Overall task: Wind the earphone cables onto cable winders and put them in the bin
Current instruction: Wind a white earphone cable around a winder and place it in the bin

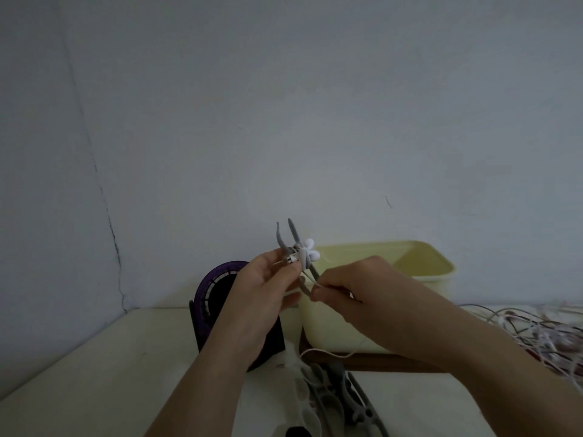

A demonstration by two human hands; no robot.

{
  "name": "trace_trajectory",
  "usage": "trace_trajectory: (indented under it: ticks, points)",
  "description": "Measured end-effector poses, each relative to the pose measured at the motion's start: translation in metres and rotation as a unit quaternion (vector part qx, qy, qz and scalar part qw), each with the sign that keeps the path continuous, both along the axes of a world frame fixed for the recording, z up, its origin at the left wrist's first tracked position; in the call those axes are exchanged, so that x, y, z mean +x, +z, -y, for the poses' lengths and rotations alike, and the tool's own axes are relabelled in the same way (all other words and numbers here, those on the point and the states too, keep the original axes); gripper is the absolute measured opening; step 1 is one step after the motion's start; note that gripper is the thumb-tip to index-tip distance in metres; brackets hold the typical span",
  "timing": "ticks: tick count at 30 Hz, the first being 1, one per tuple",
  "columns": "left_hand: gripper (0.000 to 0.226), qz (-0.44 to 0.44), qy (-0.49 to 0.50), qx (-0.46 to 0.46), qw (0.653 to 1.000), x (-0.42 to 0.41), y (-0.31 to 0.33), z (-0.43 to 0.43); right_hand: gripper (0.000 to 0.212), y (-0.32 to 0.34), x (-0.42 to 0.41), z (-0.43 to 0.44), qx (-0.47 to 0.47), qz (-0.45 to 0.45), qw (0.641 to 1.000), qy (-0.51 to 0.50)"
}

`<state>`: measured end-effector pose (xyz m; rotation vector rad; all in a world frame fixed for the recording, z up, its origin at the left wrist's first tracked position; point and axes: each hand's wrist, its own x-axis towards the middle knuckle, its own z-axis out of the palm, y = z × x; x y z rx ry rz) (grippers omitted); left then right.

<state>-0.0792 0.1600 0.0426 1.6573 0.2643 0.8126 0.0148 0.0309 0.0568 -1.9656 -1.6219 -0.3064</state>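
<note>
Winders [340, 398], the spare ones, where?
— In a heap at the surface's near edge, grey and pale, with a white cable [328, 353] looping just behind them.
— And the hands?
— Raised above. The left hand [262, 288] has its fingers pinched round a grey winder [294, 234] wound with cable, two white earbuds [310, 249] at its top. The right hand [356, 288] pinches the winder's lower end, fingers curled.
— Behind them?
— A purple fan [214, 285] on the left, upright. A yellow bin [435, 272] right of it on a brown tray [378, 362], near the far edge. More cables [542, 329] tangle at the right edge. A wall [284, 105] beyond.
</note>
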Motion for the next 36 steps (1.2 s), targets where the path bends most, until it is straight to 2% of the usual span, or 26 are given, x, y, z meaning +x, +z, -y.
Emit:
trace_trajectory:
  ticks: [4,6,9,12,17,19,25,28,30,32,34,36]
  points:
    - [0.018,-0.013,0.019,0.016,1.000,0.006,-0.004,0.003,0.030,0.006,0.000,0.005,0.011,0.038,0.999,0.005]
    - [0.032,-0.019,-0.008,0.020,1.000,0.005,-0.005,0.001,0.031,0.012,0.004,0.010,0.034,0.034,0.999,-0.004]
    - [0.025,-0.034,-0.051,0.043,0.997,0.002,-0.004,-0.001,0.019,0.022,0.014,0.019,0.092,0.021,0.995,-0.013]
    - [0.028,-0.058,-0.076,0.102,0.990,-0.002,-0.002,0.003,0.020,0.027,0.023,0.027,0.145,0.024,0.989,-0.001]
    - [0.030,-0.102,-0.020,0.256,0.961,-0.011,0.006,0.008,0.007,0.027,0.032,0.029,0.154,0.032,0.987,0.015]
    - [0.031,-0.109,-0.024,0.277,0.954,-0.016,0.011,0.011,0.006,0.027,0.035,0.028,0.155,0.024,0.987,0.019]
    - [0.038,-0.098,-0.123,0.228,0.961,-0.024,0.019,0.014,0.009,0.027,0.046,0.035,0.229,-0.126,0.963,0.063]
    - [0.039,-0.060,-0.184,0.190,0.962,-0.021,0.019,0.018,0.019,0.019,0.050,0.024,0.279,-0.288,0.904,0.150]
    - [0.036,-0.024,-0.207,0.156,0.966,-0.019,0.020,0.022,0.014,0.007,0.051,0.011,0.270,-0.384,0.865,0.179]
    - [0.036,0.017,-0.223,0.108,0.969,-0.017,0.020,0.022,0.012,-0.004,0.049,-0.004,0.237,-0.441,0.844,0.192]
    - [0.038,0.058,-0.222,0.057,0.972,-0.016,0.021,0.021,0.028,-0.017,0.045,-0.015,0.191,-0.473,0.830,0.225]
    - [0.038,0.111,-0.216,-0.028,0.970,-0.016,0.024,0.017,0.016,-0.025,0.038,-0.021,0.169,-0.479,0.834,0.217]
